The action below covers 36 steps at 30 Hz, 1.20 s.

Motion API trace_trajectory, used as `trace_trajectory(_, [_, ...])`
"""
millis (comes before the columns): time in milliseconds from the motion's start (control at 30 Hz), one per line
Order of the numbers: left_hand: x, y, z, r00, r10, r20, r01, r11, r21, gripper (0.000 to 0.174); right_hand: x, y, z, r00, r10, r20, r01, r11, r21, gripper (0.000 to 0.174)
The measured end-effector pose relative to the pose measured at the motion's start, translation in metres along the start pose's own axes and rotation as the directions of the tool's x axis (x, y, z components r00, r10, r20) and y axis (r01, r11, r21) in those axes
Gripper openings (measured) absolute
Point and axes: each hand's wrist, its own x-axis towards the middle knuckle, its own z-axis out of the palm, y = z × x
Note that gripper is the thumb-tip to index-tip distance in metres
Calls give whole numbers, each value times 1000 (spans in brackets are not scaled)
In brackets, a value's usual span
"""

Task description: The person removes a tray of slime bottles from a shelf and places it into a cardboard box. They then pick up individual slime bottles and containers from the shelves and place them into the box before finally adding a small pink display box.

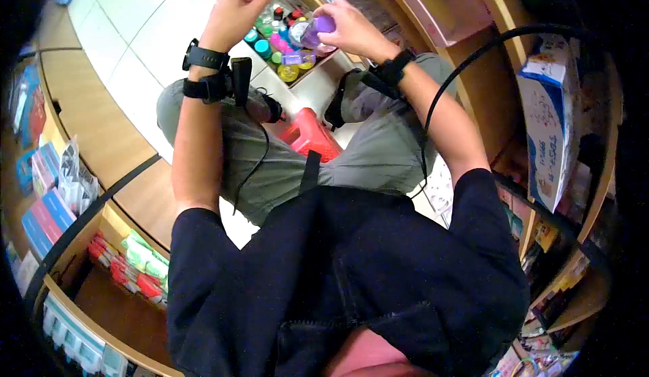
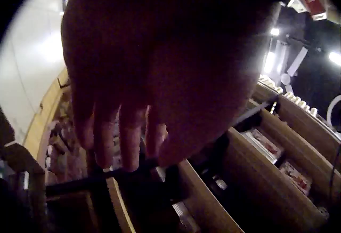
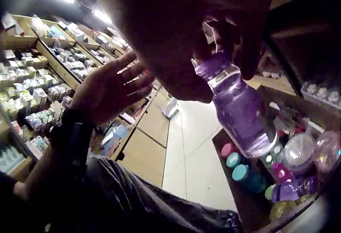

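Observation:
My right hand (image 1: pixel 355 33) grips a clear purple bottle (image 3: pixel 242 115) by its purple cap (image 3: pixel 214 65). The bottle hangs tilted, base down, over a cardboard box (image 3: pixel 242 193) of assorted bottles. My left hand (image 1: pixel 236 13) hovers beside the box's left side, holding nothing; its fingers (image 2: pixel 128 142) extend loosely in the left wrist view. Inside the box, teal-capped bottles (image 3: pixel 242 173), a pink bottle (image 3: pixel 281 173), yellow bottles (image 1: pixel 288 73) and another purple bottle (image 1: pixel 297 58) lie close together.
A red plastic stool (image 1: pixel 311 137) stands between my legs. Wooden shelves with packaged goods (image 1: pixel 47 221) flank me on the left, and a white-and-blue carton (image 1: pixel 546 130) sits on the right-hand shelving. Pale floor tiles (image 1: pixel 145 25) extend ahead.

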Motion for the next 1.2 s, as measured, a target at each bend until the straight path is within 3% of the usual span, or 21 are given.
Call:
trace_trajectory(33, [-6, -5, -7, 992, -31, -126, 35, 999, 36, 28, 4, -5, 10, 999, 23, 30, -25, 999, 47, 39])
trace_trajectory(100, [-15, -23, -21, 945, -171, -278, 117, 973, -198, 27, 11, 2, 33, 999, 24, 44, -27, 998, 64, 39])
trace_trajectory(133, [-18, -27, -27, 904, -214, -369, 163, 973, -164, 26, 10, 6, 39, 995, 85, 57, -90, 992, 85, 39])
trace_trajectory(233, [-22, -28, -39, 893, -178, -414, 121, 980, -159, 27, 5, 18, 63, 972, 231, 49, -234, 969, 83, 35])
trace_trajectory(333, [-21, -23, -39, 866, -235, -440, 169, 968, -185, 24, 6, 19, 95, 975, 172, 142, -174, 985, 2, 37])
trace_trajectory(367, [-17, -27, -34, 875, -176, -452, 90, 975, -205, 20, 6, 18, 104, 964, 180, 196, -179, 984, -26, 35])
trace_trajectory(467, [-12, -19, -22, 888, -189, -420, 33, 936, -351, 19, 5, 31, 150, 918, 255, 303, -301, 947, 112, 35])
trace_trajectory(567, [-12, -9, -23, 907, -197, -373, 116, 967, -228, 19, 0, 31, 174, 904, 252, 346, -270, 963, 5, 37])
trace_trajectory(633, [-10, -8, -22, 902, -226, -369, 138, 958, -250, 19, -4, 34, 187, 924, 141, 356, -145, 989, -16, 35])
trace_trajectory(667, [-9, -6, -23, 898, -244, -365, 150, 952, -266, 19, -6, 36, 191, 898, 146, 416, -160, 987, -1, 34])
trace_trajectory(933, [-4, -2, -22, 915, -237, -327, 187, 966, -178, 17, -4, 38, 201, 877, 138, 461, -142, 989, -25, 34])
trace_trajectory(1000, [-3, -9, -23, 932, -168, -322, 162, 986, -44, 21, 4, 45, 198, 748, 45, 663, -124, 990, 72, 41])
trace_trajectory(1033, [0, -22, -24, 942, -84, -326, 109, 992, 61, 24, 4, 42, 191, 749, 33, 662, -118, 989, 85, 43])
trace_trajectory(1067, [0, -30, -22, 942, -117, -315, 103, 993, -61, 23, 4, 43, 188, 733, 40, 679, -133, 988, 85, 43])
trace_trajectory(1100, [-1, -22, -19, 929, -68, -364, 44, 996, -75, 22, -2, 46, 188, 820, 0, 572, -112, 981, 161, 31])
trace_trajectory(1167, [-2, -22, -21, 935, -94, -342, 66, 994, -93, 21, 8, 40, 166, 786, 80, 613, -138, 989, 46, 34])
trace_trajectory(1200, [-2, -21, -18, 927, -116, -357, 94, 992, -80, 21, 2, 42, 154, 891, 79, 447, -157, 978, 139, 38])
